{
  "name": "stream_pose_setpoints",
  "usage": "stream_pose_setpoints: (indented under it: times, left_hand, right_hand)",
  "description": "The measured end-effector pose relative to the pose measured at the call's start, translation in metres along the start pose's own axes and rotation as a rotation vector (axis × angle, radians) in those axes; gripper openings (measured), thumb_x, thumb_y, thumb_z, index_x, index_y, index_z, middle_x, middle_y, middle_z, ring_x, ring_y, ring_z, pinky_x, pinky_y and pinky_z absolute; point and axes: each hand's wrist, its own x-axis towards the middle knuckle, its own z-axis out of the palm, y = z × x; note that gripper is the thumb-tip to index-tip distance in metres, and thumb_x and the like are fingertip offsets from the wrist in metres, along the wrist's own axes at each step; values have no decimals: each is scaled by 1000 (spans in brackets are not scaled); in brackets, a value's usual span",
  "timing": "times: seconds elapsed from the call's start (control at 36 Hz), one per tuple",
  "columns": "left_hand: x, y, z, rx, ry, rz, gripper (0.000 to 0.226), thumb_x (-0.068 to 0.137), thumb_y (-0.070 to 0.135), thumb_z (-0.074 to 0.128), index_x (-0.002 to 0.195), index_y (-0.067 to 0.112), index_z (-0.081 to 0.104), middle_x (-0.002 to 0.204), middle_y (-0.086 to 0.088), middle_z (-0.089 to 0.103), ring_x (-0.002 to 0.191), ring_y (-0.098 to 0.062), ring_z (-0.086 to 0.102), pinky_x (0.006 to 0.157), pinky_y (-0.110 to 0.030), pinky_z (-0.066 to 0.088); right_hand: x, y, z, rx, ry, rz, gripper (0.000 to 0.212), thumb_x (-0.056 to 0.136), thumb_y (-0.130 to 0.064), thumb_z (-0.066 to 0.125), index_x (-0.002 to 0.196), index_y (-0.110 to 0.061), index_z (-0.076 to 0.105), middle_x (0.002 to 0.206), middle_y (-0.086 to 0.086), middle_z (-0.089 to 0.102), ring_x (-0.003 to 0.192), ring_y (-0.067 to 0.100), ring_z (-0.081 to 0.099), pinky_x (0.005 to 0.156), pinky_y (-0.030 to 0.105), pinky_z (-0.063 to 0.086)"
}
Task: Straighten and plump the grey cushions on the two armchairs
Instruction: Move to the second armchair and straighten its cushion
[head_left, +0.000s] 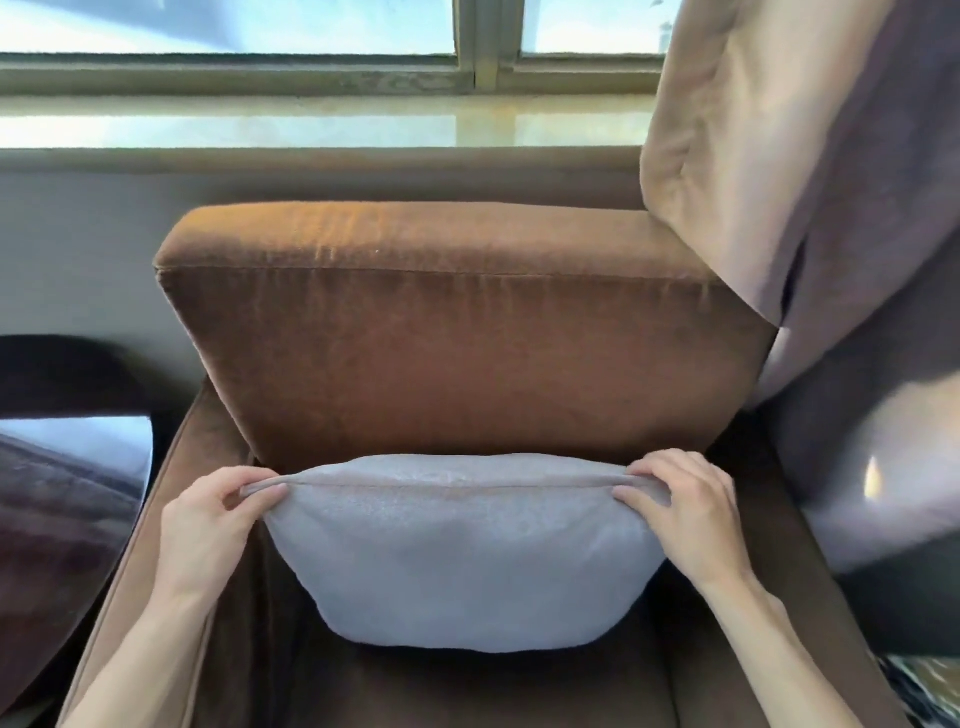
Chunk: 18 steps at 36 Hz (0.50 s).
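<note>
Both forearms come in from the bottom edge, cut off at the frame, so nothing of the person past the arms shows. The seat of the brown armchair (467, 691) is mostly in shadow down there and its front edge is out of view. The armrests run out of the picture too.

The grey cushion (462, 561) stands upright on the seat, leaning against the backrest (467, 364). Its bottom edge rests on the seat and bulges round; the top seam is pulled into a fairly straight line. The left hand (208, 525) pinches the top left corner, thumb in front, fingers curled over the seam. The right hand (685, 514) does the same on the top right corner. So both hands are closed on the cushion's upper corners, one at each end, with the whole cushion body hanging between and below them.

There's a dark gap each side between cushion and armrest, a bit of room there. To the left, something dark and shiny, hard to make out (62, 509). On the right a beige curtain (810, 208) drapes over the backrest's corner and hides what's behind. Beyond the backrest sits the windowsill (311, 124) and the window frame (478, 47), glass blown out bright.
</note>
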Motion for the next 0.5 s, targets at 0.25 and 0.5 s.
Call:
stream_pose_setpoints:
  times: [0.25, 0.5]
  left_hand:
    - [5, 49, 11, 232, -366, 167, 42, 65, 11, 93, 91, 38, 73, 99, 14, 70, 99, -13, 63, 87, -18, 41]
    - [22, 53, 12, 380, -259, 145, 37, 64, 13, 92, 72, 37, 65, 80, 12, 65, 80, -14, 61, 75, -39, 48]
  right_hand:
    - [-13, 39, -14, 449, -46, 338, 21, 82, -8, 80, 87, -27, 73, 93, -10, 71, 89, 4, 64, 71, 9, 45]
    - [16, 32, -33, 357, -58, 243, 14, 79, -9, 81, 73, -20, 75, 78, -6, 67, 80, 3, 61, 63, 10, 41]
